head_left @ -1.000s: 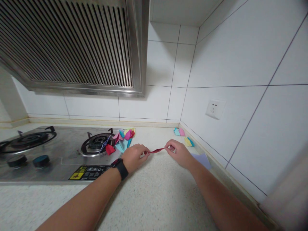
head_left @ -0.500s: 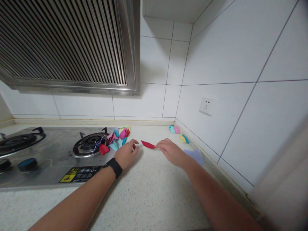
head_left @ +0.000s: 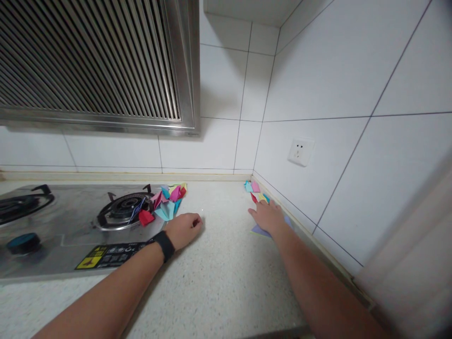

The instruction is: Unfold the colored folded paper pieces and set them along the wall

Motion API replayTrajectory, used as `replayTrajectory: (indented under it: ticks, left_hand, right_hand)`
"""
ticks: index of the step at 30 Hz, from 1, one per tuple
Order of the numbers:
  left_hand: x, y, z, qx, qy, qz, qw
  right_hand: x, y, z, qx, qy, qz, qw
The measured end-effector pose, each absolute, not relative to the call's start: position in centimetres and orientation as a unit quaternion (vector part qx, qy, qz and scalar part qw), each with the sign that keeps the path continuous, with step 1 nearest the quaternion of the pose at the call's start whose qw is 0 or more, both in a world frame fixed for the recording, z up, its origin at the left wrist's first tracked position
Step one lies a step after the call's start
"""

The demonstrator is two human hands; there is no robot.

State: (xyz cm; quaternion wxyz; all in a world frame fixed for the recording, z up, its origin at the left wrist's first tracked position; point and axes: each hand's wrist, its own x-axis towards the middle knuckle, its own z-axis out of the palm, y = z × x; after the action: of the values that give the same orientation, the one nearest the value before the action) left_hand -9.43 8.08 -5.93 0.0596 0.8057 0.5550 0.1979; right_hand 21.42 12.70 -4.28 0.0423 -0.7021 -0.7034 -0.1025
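Observation:
My right hand (head_left: 269,216) lies low over the counter by the right wall, fingers stretched toward a small pile of folded papers (head_left: 251,187). A red folded paper (head_left: 253,197) lies at its fingertips, beside the pile. A lavender sheet (head_left: 259,230) shows under the hand's left edge. My left hand (head_left: 185,228), with a black watch (head_left: 163,245) on the wrist, rests on the speckled counter (head_left: 219,278) with fingers loosely curled and nothing in them. Just beyond it is a heap of coloured folded papers (head_left: 168,200).
A steel gas hob (head_left: 52,235) with two burners and blue knobs fills the left. A range hood (head_left: 95,66) hangs above it. White tiled walls meet at the corner, with a socket (head_left: 300,151) on the right wall.
My right hand carried the red folded paper right, to the pile by the wall. My left hand let go of it and settled curled on the counter. The view shifted slightly right.

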Motion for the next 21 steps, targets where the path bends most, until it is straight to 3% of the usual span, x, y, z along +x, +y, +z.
replayTrajectory:
  ticks: [21]
  left_hand:
    - [-9.4, 7.8, -5.8, 0.832, 0.518, 0.193, 0.033]
  right_hand:
    - [21.9, 14.2, -4.4, -0.732, -0.675, -0.09, 0.02]
